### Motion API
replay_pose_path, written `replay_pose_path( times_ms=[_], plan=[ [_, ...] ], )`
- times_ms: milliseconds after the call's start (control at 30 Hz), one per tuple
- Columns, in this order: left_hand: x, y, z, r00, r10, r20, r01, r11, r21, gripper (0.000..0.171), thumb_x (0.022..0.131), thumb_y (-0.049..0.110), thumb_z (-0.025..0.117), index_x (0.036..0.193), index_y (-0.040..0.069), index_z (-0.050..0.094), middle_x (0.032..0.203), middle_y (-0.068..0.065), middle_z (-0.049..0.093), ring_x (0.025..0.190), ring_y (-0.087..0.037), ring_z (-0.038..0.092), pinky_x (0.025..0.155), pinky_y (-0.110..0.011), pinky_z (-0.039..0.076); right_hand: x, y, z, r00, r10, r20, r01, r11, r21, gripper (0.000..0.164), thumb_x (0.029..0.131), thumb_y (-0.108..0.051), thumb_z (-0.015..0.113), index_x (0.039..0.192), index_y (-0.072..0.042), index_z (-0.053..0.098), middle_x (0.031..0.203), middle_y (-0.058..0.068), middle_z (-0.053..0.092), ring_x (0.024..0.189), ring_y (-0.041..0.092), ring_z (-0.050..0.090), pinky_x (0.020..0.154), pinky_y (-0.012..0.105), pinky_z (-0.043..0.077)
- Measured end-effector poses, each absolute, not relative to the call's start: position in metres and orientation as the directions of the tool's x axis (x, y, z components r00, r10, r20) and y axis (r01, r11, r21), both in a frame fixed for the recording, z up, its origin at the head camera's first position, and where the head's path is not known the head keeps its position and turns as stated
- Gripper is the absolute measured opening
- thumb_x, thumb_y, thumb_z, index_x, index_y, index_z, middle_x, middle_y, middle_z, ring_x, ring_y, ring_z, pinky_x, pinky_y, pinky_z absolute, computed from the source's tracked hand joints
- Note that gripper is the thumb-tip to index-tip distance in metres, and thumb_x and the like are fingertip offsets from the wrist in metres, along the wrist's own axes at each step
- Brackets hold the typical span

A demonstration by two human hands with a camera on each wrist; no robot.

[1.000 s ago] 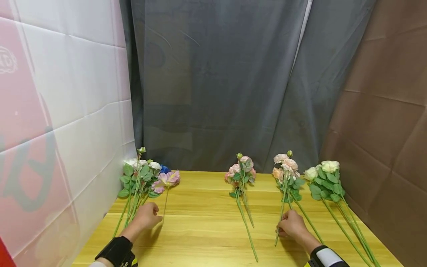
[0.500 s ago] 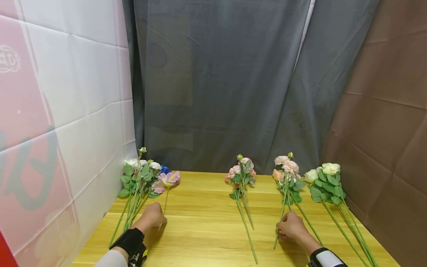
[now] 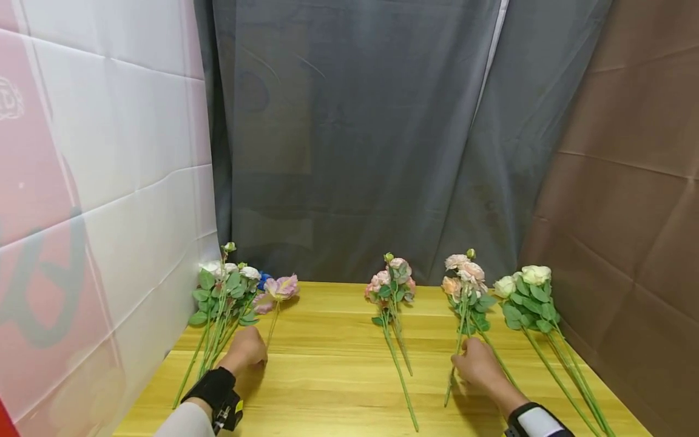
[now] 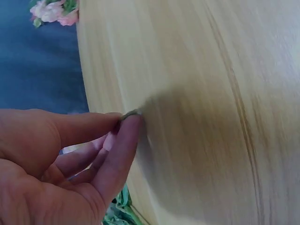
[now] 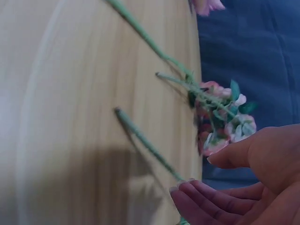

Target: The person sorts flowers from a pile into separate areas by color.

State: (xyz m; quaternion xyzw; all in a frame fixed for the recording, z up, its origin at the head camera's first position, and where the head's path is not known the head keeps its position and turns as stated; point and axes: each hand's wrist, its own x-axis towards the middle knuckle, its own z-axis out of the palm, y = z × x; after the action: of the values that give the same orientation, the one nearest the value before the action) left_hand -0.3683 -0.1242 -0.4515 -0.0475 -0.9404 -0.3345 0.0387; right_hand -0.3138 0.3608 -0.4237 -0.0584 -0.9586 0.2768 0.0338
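Note:
My left hand (image 3: pixel 247 348) pinches the thin stem of a pink-purple artificial flower (image 3: pixel 284 287) at the left of the table. In the left wrist view the stem's cut end (image 4: pixel 131 113) shows between thumb and index finger. At the right, my right hand (image 3: pixel 482 364) is at the lower stem of the peach artificial roses (image 3: pixel 464 270). The right wrist view shows its thumb apart from the fingers, with the fingertips (image 5: pixel 185 185) right at the green stem (image 5: pixel 147 145). The stem's lower end extends past the hand.
White flowers (image 3: pixel 250 272) with leaves and a blue flower (image 3: pixel 264 280) lie at far left. Pink roses (image 3: pixel 379 284) lie in the middle, cream-white roses (image 3: pixel 536 275) at far right. A grey curtain (image 3: pixel 349 152) hangs behind the wooden table (image 3: pixel 327 376).
The pink-purple flower has shifted slightly right and tilted with my left hand's pinch. My right hand stays by the peach roses' stem, its grip loosened.

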Motion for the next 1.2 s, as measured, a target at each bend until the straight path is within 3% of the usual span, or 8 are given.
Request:
replay_pose_path(
  times_ms=[67,133,233,400,633,800,967,1200],
  plan=[
    [-0.365,-0.122,-0.449,-0.99,0.079,0.114,0.135,0.74,0.659,0.045,0.076,-0.013,0.06,0.048,0.016,0.041,0.044,0.006,0.033,0.046,-0.012,0.026,0.051,-0.025,0.023,-0.315,0.354,-0.418,-0.992,0.115,0.043,0.074,0.837,-0.543,0.043,0.094,-0.01,0.064,0.122,0.021,0.055,0.069,0.006,0.058,0.054,0.015,0.048,0.054,0.031,0.041],
    [-0.363,-0.116,-0.445,-0.989,0.097,0.113,0.149,0.701,0.697,0.047,0.082,-0.013,0.058,0.049,0.016,0.041,0.045,0.004,0.035,0.047,-0.013,0.026,0.054,-0.028,0.024,-0.315,0.343,-0.412,-0.994,0.095,0.062,0.044,0.824,-0.565,0.046,0.094,-0.008,0.064,0.127,0.021,0.053,0.078,0.012,0.066,0.059,0.016,0.056,0.055,0.033,0.048],
    [-0.359,-0.101,-0.436,-0.985,0.122,0.119,0.17,0.639,0.75,0.042,0.086,-0.013,0.06,0.054,0.01,0.048,0.05,-0.002,0.046,0.047,-0.015,0.036,0.054,-0.029,0.032,-0.316,0.319,-0.405,-0.996,0.07,0.048,0.02,0.745,-0.667,0.041,0.094,-0.005,0.065,0.126,0.018,0.055,0.093,0.018,0.068,0.07,0.025,0.067,0.06,0.04,0.059],
    [-0.358,-0.065,-0.422,-0.982,0.13,0.139,0.188,0.538,0.822,0.016,0.083,-0.014,0.067,0.072,-0.002,0.066,0.068,-0.009,0.065,0.06,-0.025,0.068,0.057,-0.035,0.06,-0.319,0.275,-0.4,-1.0,-0.031,-0.005,-0.012,0.537,-0.844,0.034,0.096,-0.003,0.065,0.125,0.013,0.057,0.101,0.021,0.065,0.087,0.036,0.07,0.073,0.047,0.063],
    [-0.352,-0.012,-0.417,-0.955,0.231,0.184,0.266,0.403,0.876,0.007,0.086,-0.012,0.069,0.083,-0.006,0.068,0.07,-0.01,0.066,0.063,-0.025,0.07,0.058,-0.036,0.062,-0.328,0.217,-0.396,-0.981,-0.194,0.005,-0.075,0.358,-0.931,0.035,0.1,-0.002,0.06,0.128,0.018,0.052,0.113,0.027,0.063,0.103,0.046,0.068,0.082,0.048,0.063],
    [-0.342,0.016,-0.415,-0.934,0.305,0.185,0.285,0.326,0.901,0.008,0.088,-0.013,0.07,0.085,-0.006,0.067,0.073,-0.012,0.065,0.064,-0.026,0.069,0.059,-0.034,0.062,-0.337,0.192,-0.398,-0.983,-0.17,0.067,-0.123,0.347,-0.93,0.033,0.1,0.001,0.059,0.127,0.018,0.055,0.111,0.026,0.068,0.097,0.039,0.072,0.08,0.044,0.063],
    [-0.341,0.027,-0.415,-0.919,0.326,0.221,0.32,0.292,0.901,0.009,0.086,-0.013,0.073,0.084,-0.006,0.068,0.071,-0.01,0.065,0.061,-0.024,0.069,0.056,-0.03,0.061,-0.344,0.184,-0.398,-0.99,-0.064,0.128,-0.143,0.385,-0.912,0.02,0.094,0.007,0.061,0.112,0.014,0.066,0.095,0.02,0.074,0.08,0.031,0.075,0.071,0.038,0.064],
    [-0.346,0.026,-0.422,-0.899,0.362,0.248,0.363,0.298,0.883,0.011,0.083,-0.009,0.077,0.081,-0.003,0.069,0.069,-0.008,0.066,0.059,-0.02,0.069,0.054,-0.027,0.06,-0.35,0.186,-0.399,-0.99,-0.004,0.142,-0.131,0.408,-0.904,0.014,0.09,0.01,0.064,0.102,0.012,0.069,0.088,0.019,0.074,0.077,0.036,0.075,0.071,0.044,0.064]
  ],
)
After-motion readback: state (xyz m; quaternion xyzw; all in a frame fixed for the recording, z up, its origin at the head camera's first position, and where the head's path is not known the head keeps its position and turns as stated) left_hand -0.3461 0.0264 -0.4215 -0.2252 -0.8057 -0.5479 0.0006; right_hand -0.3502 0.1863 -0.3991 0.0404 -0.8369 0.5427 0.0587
